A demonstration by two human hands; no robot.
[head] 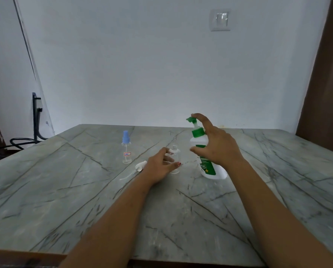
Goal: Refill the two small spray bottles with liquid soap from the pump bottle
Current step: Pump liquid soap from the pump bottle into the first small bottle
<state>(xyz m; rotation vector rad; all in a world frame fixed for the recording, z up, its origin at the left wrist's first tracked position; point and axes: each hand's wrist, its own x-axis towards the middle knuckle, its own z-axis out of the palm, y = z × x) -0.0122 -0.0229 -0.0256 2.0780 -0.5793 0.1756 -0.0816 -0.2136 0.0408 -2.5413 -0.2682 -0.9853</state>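
Observation:
A white pump bottle (198, 144) with a green collar and green pump head stands tilted on the marble table (84, 190). My right hand (218, 146) wraps around it, thumb on the body and index finger on top of the pump head. My left hand (159, 167) holds a small clear spray bottle (174, 153) with its top off, threaded neck bare, just left of the pump bottle. Its white spray cap with dip tube (140, 166) lies on the table behind my left wrist. A second small clear bottle with a blue sprayer (126, 147) stands upright farther left.
A white wall rises behind the table, with a switch plate (219, 19) high up. A black chair frame (36, 120) stands past the table's left edge. A brown panel (328, 84) borders the right side.

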